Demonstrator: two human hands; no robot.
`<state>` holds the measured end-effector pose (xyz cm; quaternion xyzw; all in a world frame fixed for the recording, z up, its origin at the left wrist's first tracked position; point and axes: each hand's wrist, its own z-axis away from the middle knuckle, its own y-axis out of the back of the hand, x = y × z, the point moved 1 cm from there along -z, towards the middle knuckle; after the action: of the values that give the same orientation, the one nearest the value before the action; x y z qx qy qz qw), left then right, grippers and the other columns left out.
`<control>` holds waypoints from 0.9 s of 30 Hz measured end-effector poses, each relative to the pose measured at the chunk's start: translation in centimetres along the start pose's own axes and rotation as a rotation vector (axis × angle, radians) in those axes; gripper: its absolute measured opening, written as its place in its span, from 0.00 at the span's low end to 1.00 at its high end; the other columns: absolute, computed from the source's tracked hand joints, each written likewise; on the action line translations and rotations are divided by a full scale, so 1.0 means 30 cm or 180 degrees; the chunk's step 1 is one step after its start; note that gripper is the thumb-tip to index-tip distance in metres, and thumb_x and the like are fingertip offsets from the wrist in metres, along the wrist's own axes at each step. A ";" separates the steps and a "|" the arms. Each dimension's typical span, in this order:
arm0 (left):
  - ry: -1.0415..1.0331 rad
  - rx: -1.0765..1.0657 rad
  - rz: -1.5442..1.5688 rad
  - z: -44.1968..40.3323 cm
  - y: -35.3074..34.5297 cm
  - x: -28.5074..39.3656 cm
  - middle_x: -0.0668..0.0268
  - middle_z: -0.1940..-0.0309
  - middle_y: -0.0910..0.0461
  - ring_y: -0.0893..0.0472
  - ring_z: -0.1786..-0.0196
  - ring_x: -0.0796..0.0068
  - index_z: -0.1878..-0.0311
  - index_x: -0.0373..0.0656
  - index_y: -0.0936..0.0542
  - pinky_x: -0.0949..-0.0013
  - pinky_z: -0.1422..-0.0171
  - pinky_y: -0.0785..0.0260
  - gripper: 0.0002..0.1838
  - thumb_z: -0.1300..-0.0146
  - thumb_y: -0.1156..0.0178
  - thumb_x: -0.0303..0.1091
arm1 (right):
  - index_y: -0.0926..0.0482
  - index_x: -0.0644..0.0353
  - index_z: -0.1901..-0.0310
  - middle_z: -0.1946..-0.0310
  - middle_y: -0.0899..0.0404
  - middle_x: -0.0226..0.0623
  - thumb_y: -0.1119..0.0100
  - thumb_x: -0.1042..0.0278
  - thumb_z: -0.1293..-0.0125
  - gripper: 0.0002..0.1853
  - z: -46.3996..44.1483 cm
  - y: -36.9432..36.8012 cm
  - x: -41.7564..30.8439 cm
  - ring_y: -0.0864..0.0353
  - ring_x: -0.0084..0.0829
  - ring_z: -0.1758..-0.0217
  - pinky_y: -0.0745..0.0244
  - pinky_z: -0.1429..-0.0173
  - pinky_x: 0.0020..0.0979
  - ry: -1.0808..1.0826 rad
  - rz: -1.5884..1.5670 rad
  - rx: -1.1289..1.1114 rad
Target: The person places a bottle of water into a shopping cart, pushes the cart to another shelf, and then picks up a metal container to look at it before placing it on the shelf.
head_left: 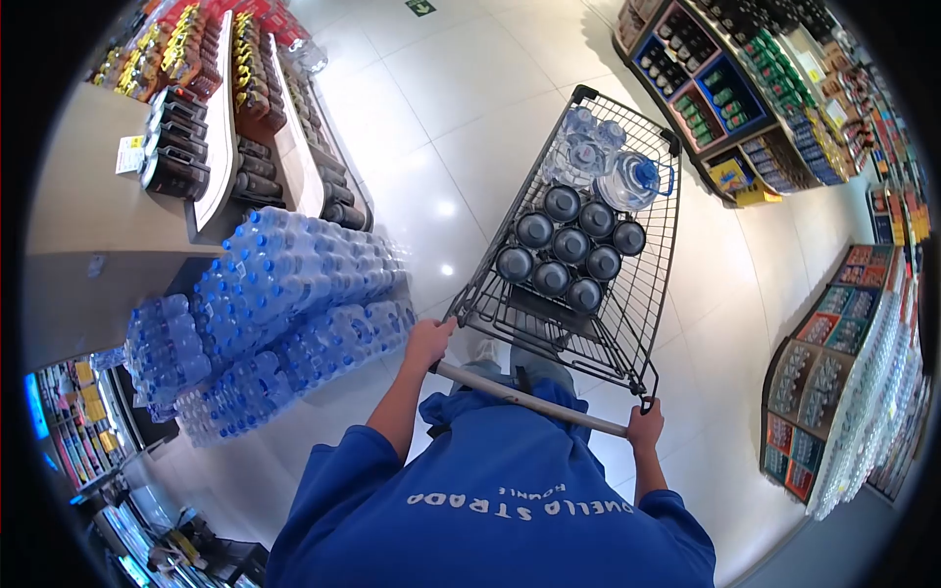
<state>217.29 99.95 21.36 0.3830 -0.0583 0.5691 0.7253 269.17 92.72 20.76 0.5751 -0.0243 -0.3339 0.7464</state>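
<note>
- The shopping cart [655, 312] stands at upper centre-right, its handle [529, 400] crossing the lower middle.
- Nine dark round-topped containers [570, 245] sit packed together inside, likely so that they brace one another.
- Beyond them, at the far end, are clear bottles [581, 157] and a large blue-capped jug [627, 182], perhaps grouped by shape.
- The left hand [428, 343] is closed around the cart's near left corner, arm reaching up and outward.
- The right hand [644, 426] is closed at the handle's right end, forearm nearly upright in the frame.
- This wide hold probably gives balanced steering.
</note>
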 end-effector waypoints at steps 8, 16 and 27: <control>0.0138 0.0271 0.0193 -0.090 -0.005 0.229 0.66 0.84 0.26 0.24 0.83 0.72 0.68 0.33 0.17 0.66 0.74 0.29 0.29 0.30 0.38 0.57 | 0.24 0.60 0.49 0.72 0.14 0.49 0.38 0.66 0.38 0.17 -0.357 0.103 -0.188 0.13 0.52 0.65 0.20 0.53 0.50 0.0271 0.0097 -0.0178; 0.0303 0.0421 0.0210 -0.235 -0.009 0.347 0.57 0.80 0.19 0.17 0.79 0.65 0.68 0.34 0.16 0.61 0.68 0.25 0.32 0.31 0.42 0.61 | 0.24 0.59 0.49 0.71 0.13 0.46 0.37 0.64 0.38 0.17 -0.642 0.182 -0.398 0.12 0.51 0.63 0.20 0.53 0.50 0.0486 0.0232 -0.0254; 0.0474 0.0493 0.0511 -0.368 0.107 0.533 0.58 0.79 0.19 0.18 0.80 0.66 0.67 0.31 0.17 0.62 0.70 0.25 0.32 0.30 0.41 0.59 | 0.24 0.59 0.50 0.71 0.13 0.47 0.37 0.61 0.38 0.17 -0.885 0.221 -0.687 0.12 0.50 0.64 0.19 0.53 0.50 0.0673 0.0379 -0.0342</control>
<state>216.16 119.49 23.53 0.3887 0.0092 0.6550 0.6480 267.46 126.71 24.78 0.5638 0.0383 -0.2273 0.7931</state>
